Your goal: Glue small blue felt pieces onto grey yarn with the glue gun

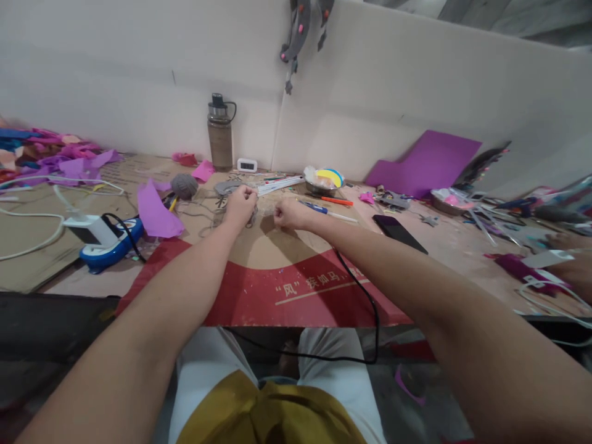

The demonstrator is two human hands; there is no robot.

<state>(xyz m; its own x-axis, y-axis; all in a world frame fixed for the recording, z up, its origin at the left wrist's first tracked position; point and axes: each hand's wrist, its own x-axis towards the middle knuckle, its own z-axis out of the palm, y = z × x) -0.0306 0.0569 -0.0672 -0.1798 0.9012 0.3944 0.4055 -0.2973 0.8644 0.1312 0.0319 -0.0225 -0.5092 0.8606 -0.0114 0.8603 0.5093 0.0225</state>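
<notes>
While the right hand [290, 214] curls nearly closed, front-right of the water bottle [221, 142], the left hand [239, 207] pinches before that bottle; what either grips cannot be told. Grey yarn [252, 217] lies by the left fingers, 1 grey yarn ball [184, 185] front-left of the bottle, 1 digital clock [246, 165] just right.

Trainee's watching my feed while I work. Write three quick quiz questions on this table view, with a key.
1. True or false: the person's two hands are clasped together.
2. Multiple choice: what sits just right of the tall bottle?
A) a black phone
B) a small white display
C) a blue power strip
3. Fill in: the grey yarn ball lies nearer the ____ hand.

Key:
1. False; the left hand and right hand are apart.
2. B
3. left
</notes>
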